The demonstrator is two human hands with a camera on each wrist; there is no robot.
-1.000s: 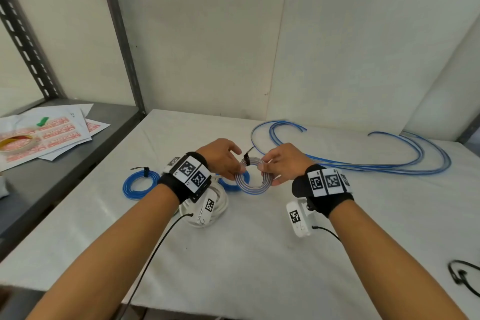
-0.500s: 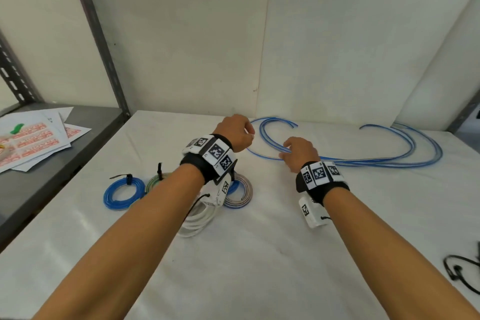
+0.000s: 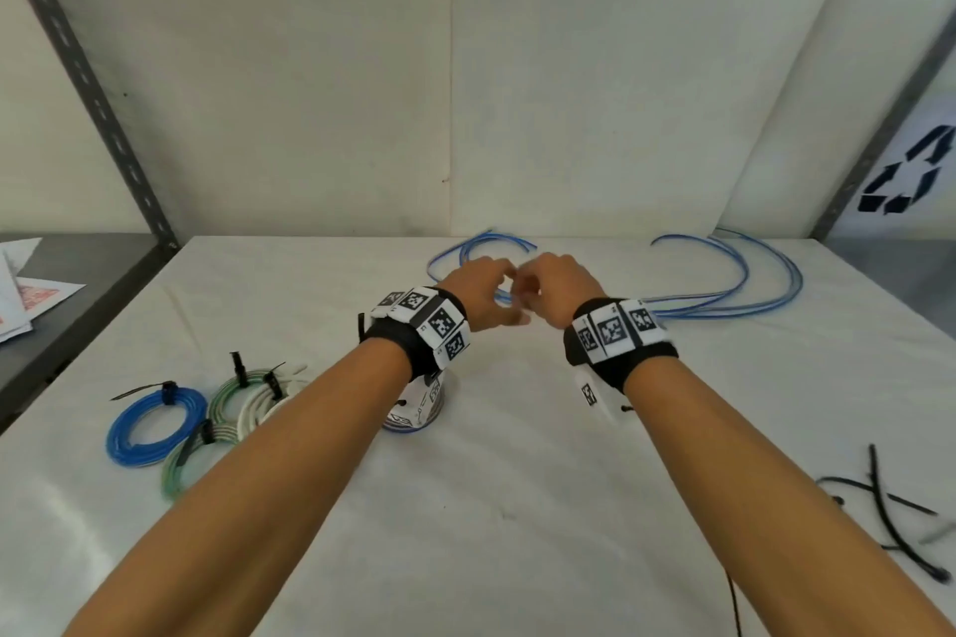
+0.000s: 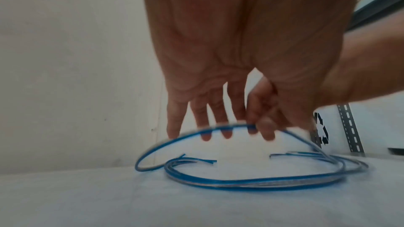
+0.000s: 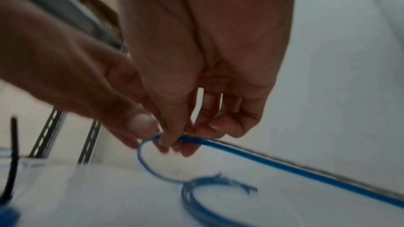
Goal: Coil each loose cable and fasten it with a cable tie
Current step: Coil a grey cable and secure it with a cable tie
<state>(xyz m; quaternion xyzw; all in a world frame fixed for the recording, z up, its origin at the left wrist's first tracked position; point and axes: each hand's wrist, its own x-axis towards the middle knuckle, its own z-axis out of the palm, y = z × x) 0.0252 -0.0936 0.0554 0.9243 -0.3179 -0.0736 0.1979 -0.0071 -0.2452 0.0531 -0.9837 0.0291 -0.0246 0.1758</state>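
Note:
Several loose blue cables [image 3: 724, 295] lie in long curves at the back of the white table [image 3: 517, 522]. Both hands meet above their left ends. My left hand [image 3: 481, 287] pinches one blue cable [image 4: 196, 131] between thumb and forefinger, while its other fingers hang straight behind the strand. Just to its right, my right hand [image 3: 556, 287] pinches the same blue cable [image 5: 240, 151] between its thumb and fingertips [image 5: 172, 139]. The strand is lifted off the table in an arc. The other blue cables [image 4: 251, 183] stay flat below.
Tied coils lie front left: a blue coil [image 3: 150, 427], green-white coils [image 3: 227, 401], a white coil [image 3: 258, 411], and a striped coil [image 3: 414, 422] half hidden under my left wrist. Loose black cable ties [image 3: 879, 507] lie at the right. A grey shelf [image 3: 77, 285] carries papers.
The hands let go of the tied striped coil, which now lies on the table. Both reached back to the loose blue cables and lifted one strand.

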